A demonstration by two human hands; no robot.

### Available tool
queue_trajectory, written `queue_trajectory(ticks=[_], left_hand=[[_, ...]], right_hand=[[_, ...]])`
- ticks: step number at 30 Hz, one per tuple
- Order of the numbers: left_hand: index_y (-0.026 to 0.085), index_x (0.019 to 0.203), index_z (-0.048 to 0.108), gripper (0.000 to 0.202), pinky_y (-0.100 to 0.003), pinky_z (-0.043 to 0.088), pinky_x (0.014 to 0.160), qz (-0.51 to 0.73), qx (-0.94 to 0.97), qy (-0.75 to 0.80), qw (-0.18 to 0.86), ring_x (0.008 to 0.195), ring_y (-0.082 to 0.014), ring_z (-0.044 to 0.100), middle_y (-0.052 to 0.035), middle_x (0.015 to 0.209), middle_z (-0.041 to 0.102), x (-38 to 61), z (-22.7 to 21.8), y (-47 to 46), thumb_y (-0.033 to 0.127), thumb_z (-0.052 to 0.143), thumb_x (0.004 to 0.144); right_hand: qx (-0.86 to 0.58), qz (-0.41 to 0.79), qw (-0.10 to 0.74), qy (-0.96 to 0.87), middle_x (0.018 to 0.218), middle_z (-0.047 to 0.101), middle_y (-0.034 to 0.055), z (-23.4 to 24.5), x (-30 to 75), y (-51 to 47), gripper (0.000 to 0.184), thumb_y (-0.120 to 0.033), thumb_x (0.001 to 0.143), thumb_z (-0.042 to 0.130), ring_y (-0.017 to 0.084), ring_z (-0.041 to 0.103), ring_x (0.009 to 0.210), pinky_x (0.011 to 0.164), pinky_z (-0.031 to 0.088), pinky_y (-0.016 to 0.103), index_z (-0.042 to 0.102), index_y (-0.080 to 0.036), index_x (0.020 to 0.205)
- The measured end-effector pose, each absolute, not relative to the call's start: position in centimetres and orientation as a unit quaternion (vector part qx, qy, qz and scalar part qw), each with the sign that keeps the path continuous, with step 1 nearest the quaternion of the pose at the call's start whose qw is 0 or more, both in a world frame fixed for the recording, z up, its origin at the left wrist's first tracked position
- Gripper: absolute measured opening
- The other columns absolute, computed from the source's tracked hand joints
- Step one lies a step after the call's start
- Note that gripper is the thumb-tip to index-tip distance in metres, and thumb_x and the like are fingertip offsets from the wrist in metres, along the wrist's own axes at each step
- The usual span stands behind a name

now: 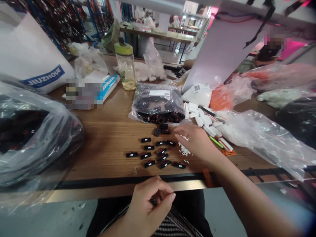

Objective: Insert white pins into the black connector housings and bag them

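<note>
Several small black rectangular plastic parts, each with white dots, lie in loose rows on the wooden table. My right hand rests over the table, its fingertips beside a small heap of white bits and close to the black parts. Its fingers hide whether it pinches anything. My left hand is below the table edge over my lap, fingers curled around a small black piece that they mostly hide. A sealed clear bag of black parts lies just beyond the rows.
A large clear bag of dark items fills the left side. A clear bag of white pieces and loose white bars lie right. A bottle stands behind. A person is in the right background.
</note>
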State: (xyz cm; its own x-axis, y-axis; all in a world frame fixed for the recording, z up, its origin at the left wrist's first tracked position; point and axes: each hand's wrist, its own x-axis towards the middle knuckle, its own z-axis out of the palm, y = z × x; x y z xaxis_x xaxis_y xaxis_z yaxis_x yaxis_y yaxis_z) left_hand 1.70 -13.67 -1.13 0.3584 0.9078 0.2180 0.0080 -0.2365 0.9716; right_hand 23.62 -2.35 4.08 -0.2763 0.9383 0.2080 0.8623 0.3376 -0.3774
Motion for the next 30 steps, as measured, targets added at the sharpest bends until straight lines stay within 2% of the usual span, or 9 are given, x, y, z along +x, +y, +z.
queue_trajectory(ticks=[7,10,14,17,19,21,23,27,30], left_hand=[[0.017,0.082,0.066,0.007,-0.015,0.046,0.052,0.437,0.649,0.352,0.514,0.057,-0.0089,0.057,0.0,0.066,0.062,1.6,-1.3,-13.7,0.012,0.064,0.086],[0.017,0.083,0.067,0.006,-0.015,0.046,0.052,0.44,0.645,0.35,0.518,0.056,-0.0087,0.057,0.0001,0.066,0.062,1.6,-1.4,-13.7,0.011,0.064,0.086],[0.018,0.086,0.067,0.006,-0.017,0.048,0.054,0.444,0.632,0.369,0.518,0.06,-0.0097,0.059,0.0002,0.069,0.061,1.5,-1.1,-13.6,0.014,0.063,0.089],[0.022,0.1,0.067,0.012,-0.018,0.053,0.059,0.463,0.593,0.405,0.52,0.072,-0.0114,0.064,-0.0031,0.093,0.064,1.5,-0.9,-13.7,0.017,0.062,0.091],[0.027,0.116,0.063,0.027,-0.019,0.057,0.064,0.481,0.568,0.421,0.519,0.084,-0.013,0.067,-0.0057,0.116,0.062,1.7,-0.8,-13.7,0.017,0.063,0.091],[0.032,0.129,0.057,0.044,-0.02,0.058,0.066,0.482,0.567,0.412,0.526,0.092,-0.0149,0.067,-0.0064,0.127,0.058,1.9,-0.8,-13.7,0.017,0.067,0.089],[0.034,0.132,0.057,0.049,-0.02,0.059,0.067,0.468,0.59,0.383,0.535,0.096,-0.0163,0.067,-0.0057,0.126,0.06,2.1,-0.9,-13.6,0.017,0.069,0.088],[0.03,0.115,0.07,0.029,-0.026,0.058,0.082,0.451,0.649,0.349,0.503,0.097,-0.0168,0.068,-0.0032,0.106,0.07,2.2,-1.1,-13.2,0.014,0.065,0.091],[0.029,0.112,0.072,0.028,-0.024,0.058,0.081,0.442,0.666,0.365,0.478,0.093,-0.0152,0.069,-0.0022,0.103,0.072,2.0,-1.1,-12.9,0.012,0.066,0.09]], right_hand=[[-0.573,0.144,0.154,-0.792,0.082,0.071,0.0027,1.9,20.9,4.7,0.025,-0.013,0.078,0.064,0.016,0.062,0.069,0.069,0.047,0.03,0.071,-0.019,0.101],[-0.574,0.152,0.172,-0.786,0.088,0.072,0.0029,2.1,21.2,4.4,0.03,-0.008,0.076,0.062,0.014,0.063,0.068,0.069,0.049,0.029,0.069,-0.018,0.103],[-0.55,0.177,0.253,-0.776,0.095,0.071,0.0015,4.7,22.1,0.3,0.041,-0.011,0.08,0.062,0.011,0.063,0.068,0.071,0.053,0.028,0.061,-0.02,0.12],[-0.507,0.189,0.274,-0.795,0.098,0.07,-0.0002,6.4,22.6,-4.8,0.048,-0.011,0.084,0.062,0.013,0.066,0.082,0.079,0.054,0.027,0.056,-0.026,0.129],[-0.48,0.221,0.278,-0.802,0.098,0.069,-0.0013,6.5,22.8,-8.1,0.052,-0.014,0.087,0.062,0.012,0.066,0.083,0.078,0.055,0.025,0.051,-0.03,0.135],[-0.475,0.255,0.282,-0.794,0.099,0.068,-0.0016,6.0,22.8,-10.8,0.055,-0.014,0.088,0.061,0.011,0.065,0.083,0.076,0.055,0.024,0.047,-0.032,0.138],[-0.471,0.275,0.288,-0.787,0.103,0.068,-0.0009,5.1,22.5,-12.8,0.056,-0.015,0.09,0.061,0.012,0.066,0.086,0.077,0.056,0.024,0.044,-0.034,0.14],[-0.47,0.293,0.304,-0.775,0.106,0.068,0.0011,4.0,22.6,-14.3,0.056,-0.016,0.09,0.061,0.013,0.066,0.091,0.08,0.057,0.027,0.044,-0.034,0.141],[-0.49,0.291,0.316,-0.759,0.105,0.07,0.0025,3.5,24.7,-13.4,0.04,-0.021,0.09,0.063,0.016,0.067,0.094,0.082,0.056,0.031,0.058,-0.031,0.129]])
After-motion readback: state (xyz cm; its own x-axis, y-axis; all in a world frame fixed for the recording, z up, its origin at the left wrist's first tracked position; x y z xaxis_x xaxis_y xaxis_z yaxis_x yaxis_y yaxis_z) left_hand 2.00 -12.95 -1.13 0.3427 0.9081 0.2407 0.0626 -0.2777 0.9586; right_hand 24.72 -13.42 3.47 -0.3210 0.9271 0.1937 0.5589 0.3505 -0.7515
